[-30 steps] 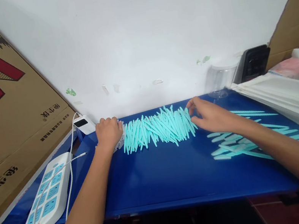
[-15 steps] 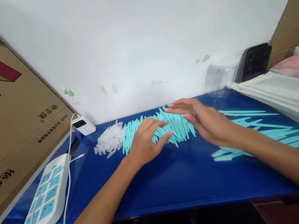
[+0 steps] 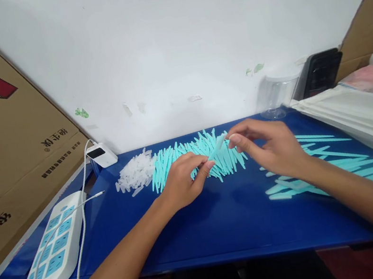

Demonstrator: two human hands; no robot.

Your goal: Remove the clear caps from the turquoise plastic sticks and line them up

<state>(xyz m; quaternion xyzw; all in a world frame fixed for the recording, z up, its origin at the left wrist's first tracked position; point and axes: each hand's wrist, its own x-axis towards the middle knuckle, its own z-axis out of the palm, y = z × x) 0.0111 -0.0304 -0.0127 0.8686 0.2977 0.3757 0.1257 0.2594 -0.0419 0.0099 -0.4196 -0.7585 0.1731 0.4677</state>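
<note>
My left hand (image 3: 188, 177) pinches a slim turquoise plastic stick (image 3: 213, 153) between thumb and fingertips, holding it slanted up to the right. At the stick's upper end is a paler, see-through cap (image 3: 221, 140), with the closed thumb and fingers of my right hand (image 3: 267, 144) on it; how far it covers the stick is too blurred to tell. Behind and below both hands spreads a pile of turquoise sticks (image 3: 167, 162). To its left lies a heap of small translucent caps (image 3: 136, 171).
Longer turquoise sticks (image 3: 349, 163) lie on the blue table (image 3: 224, 229) at right, beside stacked white sheets (image 3: 365, 112). A clear plastic container (image 3: 278, 97) stands near the wall. At left are a power strip (image 3: 54, 249), a cable and a white device (image 3: 101, 155).
Half a second ago both hands were apart with their fingers spread. Now they have closed near each other, the left on a stick and the right at its upper end.
</note>
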